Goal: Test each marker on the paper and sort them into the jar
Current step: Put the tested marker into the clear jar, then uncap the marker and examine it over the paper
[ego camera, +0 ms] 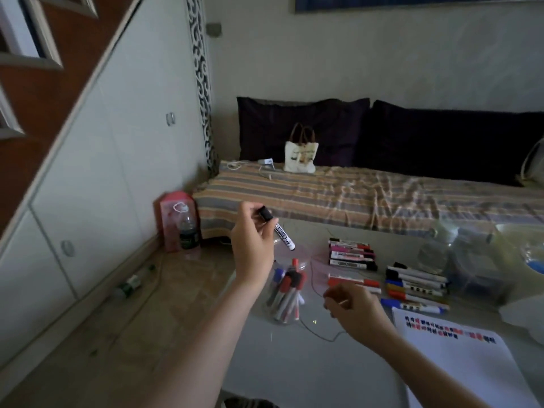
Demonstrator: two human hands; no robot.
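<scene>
White-barrelled and black-capped, the marker (278, 229) sits pinched in the left hand (253, 240), raised above the clear glass jar (284, 293) with its cap end up, probably so it can drop in among the red, blue and black markers already standing there. The right hand (351, 310) hovers low over the pale tabletop (294, 363) with fingers curled; whether it holds anything cannot be told. Just beyond it lie two groups of untested markers (382, 272) in rows, within easy reach. The white sheet of paper (471, 363), by the right forearm, carries rows of red, blue and black test scribbles along its top edge, suggesting the sorting is well underway.
</scene>
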